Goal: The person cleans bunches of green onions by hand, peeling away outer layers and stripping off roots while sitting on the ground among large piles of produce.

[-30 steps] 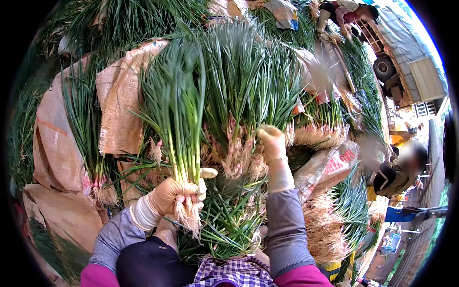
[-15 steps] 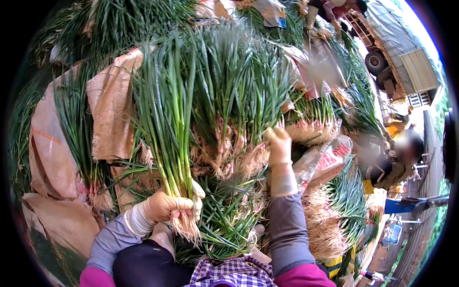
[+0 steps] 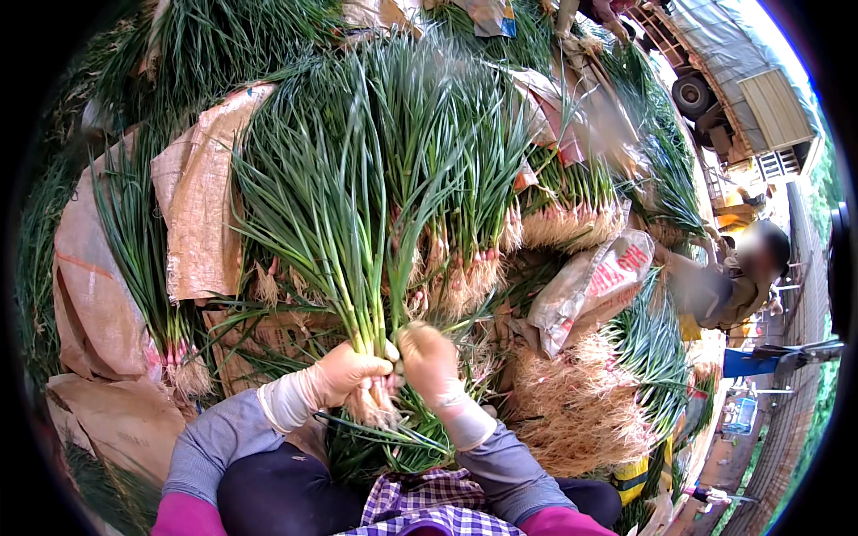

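A bunch of spring onions (image 3: pixel 350 290) stands tilted in front of me, its pale roots hanging below my fist. My gloved left hand (image 3: pixel 347 372) is closed round the lower stalks. Beside it, almost touching, my gloved right hand (image 3: pixel 431 362) is a little blurred and closed on spring onion stalks that rise just right of the bunch. Behind both hands a row of spring onions (image 3: pixel 474 188) leans with its roots toward me. Loose green leaves (image 3: pixel 393 451) lie below the hands, over my lap.
A large root-out pile of spring onions (image 3: pixel 581 402) lies on my right, under a white sack (image 3: pixel 594 286). Tan sacks (image 3: pixel 206 196) cover more onions at left. Another person (image 3: pixel 746 277) sits at far right, near a parked truck (image 3: pixel 742 89).
My right hand has come from the row at right down to beside my left hand. The held bunch has shifted slightly right, and its leaves have fanned out.
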Motion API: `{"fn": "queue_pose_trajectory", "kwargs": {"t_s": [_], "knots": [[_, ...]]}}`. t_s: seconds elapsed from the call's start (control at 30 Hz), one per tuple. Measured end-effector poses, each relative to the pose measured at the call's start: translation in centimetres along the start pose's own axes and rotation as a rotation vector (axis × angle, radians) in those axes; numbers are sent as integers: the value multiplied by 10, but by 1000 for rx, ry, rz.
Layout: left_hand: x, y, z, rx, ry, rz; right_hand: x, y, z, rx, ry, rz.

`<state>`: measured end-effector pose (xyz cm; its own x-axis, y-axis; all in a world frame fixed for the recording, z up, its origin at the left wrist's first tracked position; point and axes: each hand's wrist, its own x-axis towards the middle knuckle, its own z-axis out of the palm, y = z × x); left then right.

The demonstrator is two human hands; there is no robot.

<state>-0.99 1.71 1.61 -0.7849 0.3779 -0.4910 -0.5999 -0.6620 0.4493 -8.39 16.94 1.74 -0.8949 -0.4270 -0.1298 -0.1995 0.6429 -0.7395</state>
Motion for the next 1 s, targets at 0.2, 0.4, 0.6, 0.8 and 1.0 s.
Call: {"fn": "queue_pose_trajectory", "kwargs": {"t_s": [0.2, 0.4, 0.6, 0.8, 1.0], "knots": [[-36, 22, -16, -175, -302, 316, 41, 21, -41, -478, -780, -67], [-9, 0, -49, -345, 195, 116, 142, -2, -37, -321, 133, 128], [-38, 34, -14, -376, -267, 281, 176, -25, -87, 108, 85, 177], [-27, 25, -22, -350, -80, 215, 128, -4, -97, 237, -245, 230], [-16, 6, -19, -194, 47, 56, 42, -18, -30, 746, -475, 375]]}}
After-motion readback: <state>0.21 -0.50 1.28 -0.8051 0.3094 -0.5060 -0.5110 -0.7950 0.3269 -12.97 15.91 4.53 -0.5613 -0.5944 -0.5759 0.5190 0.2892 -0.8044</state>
